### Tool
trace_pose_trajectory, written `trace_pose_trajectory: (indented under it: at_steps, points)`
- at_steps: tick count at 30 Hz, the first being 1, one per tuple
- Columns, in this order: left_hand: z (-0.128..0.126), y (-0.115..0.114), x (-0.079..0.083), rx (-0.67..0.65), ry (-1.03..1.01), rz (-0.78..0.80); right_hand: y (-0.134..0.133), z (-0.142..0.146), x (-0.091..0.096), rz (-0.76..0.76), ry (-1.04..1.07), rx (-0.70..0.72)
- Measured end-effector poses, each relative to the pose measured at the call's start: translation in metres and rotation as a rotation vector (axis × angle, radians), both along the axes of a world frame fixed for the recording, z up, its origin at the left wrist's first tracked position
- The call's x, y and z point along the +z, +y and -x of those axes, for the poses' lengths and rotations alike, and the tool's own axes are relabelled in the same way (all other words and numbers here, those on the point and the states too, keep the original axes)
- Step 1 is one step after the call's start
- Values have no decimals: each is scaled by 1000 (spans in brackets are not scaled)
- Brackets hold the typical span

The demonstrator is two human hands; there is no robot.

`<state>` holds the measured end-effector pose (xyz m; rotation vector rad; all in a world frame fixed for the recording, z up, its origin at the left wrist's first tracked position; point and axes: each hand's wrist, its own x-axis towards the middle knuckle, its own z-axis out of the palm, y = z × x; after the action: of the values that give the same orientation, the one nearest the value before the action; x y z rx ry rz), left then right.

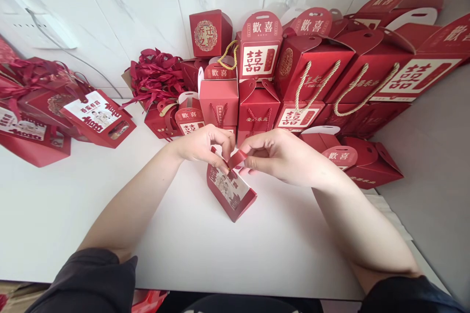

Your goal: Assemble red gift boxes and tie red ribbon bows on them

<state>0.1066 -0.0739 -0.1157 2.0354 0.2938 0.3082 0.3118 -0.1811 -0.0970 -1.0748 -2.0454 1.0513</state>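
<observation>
A small red gift box (231, 193) with a printed picture on its front stands on the white table (205, 244), just in front of both hands. My left hand (203, 144) is closed, its fingertips pinching the box's top edge. My right hand (281, 154) is closed too, pinching a red flap or ribbon (237, 158) at the top of the same box. The two hands nearly touch above the box.
Many red gift boxes and rope-handled bags (312, 78) are stacked along the back and right. A heap of red ribbons (156, 76) lies at the back centre. More picture-printed red bags (95, 117) lie at the left. A white wall stands behind.
</observation>
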Motion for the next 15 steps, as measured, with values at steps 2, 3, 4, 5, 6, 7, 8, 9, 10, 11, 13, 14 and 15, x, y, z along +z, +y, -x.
trace_pose_trajectory:
  at_steps: [2,3,4,5,6,7,8,9,10,11,13,14,15]
  points:
    - [0,0,0,5,-4,-7,1,0,-1,24,10,-1]
    - [-1,-1,0,9,-5,-11,1,0,-1,41,22,0]
    - [-1,-1,1,12,-5,-12,1,0,-1,56,32,4]
    - [0,-1,1,13,-4,-11,2,-1,0,63,36,15]
    - [0,-1,1,13,-3,-4,2,-2,0,59,31,30]
    - [0,-1,1,12,0,5,2,-3,1,46,18,49]
    - [0,0,1,9,3,16,2,-4,2,31,3,74]
    - [1,0,1,5,4,26,2,-5,3,18,-9,102]
    - [1,0,1,4,5,35,2,-6,4,6,-15,127]
    - [1,0,1,5,5,42,2,-7,4,-3,-16,143]
    - [1,0,0,15,7,48,4,-6,2,-21,-16,137]
    - [1,0,0,24,8,51,5,-5,0,-33,-16,117]
    - [0,0,-1,30,11,54,7,-4,-2,-42,-20,94]
